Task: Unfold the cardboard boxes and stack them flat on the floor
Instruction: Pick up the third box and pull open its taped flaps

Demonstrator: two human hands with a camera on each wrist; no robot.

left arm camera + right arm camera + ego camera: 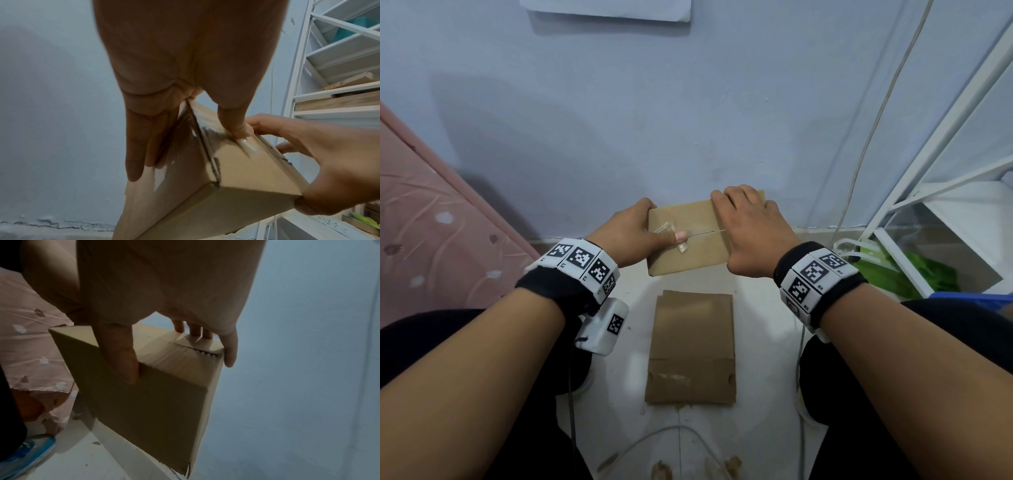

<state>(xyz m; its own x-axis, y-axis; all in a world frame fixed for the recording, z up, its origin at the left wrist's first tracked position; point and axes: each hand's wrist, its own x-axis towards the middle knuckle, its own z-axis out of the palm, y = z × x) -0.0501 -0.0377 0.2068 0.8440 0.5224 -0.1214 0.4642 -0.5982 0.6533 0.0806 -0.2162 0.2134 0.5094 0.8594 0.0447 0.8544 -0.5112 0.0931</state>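
A closed brown cardboard box [685,236] is held up in front of the wall, its taped top seam facing me. My left hand [633,233] grips its left end, thumb [678,235] pressed on the crumpled clear tape at the seam and fingers behind. My right hand [750,222] holds the right end, fingers curled over the far edge. The left wrist view shows the box [236,178] with the thumb [240,129] on the tape. In the right wrist view the box [144,402] hangs from thumb and fingers. A flattened box [691,346] lies on the white floor below.
A pink patterned bedspread [424,219] borders the left. A white metal shelf rack [914,192] stands at the right with a green bag [893,270] under it. White cables [859,154] hang down the blue wall. My dark-clad knees flank the floor gap.
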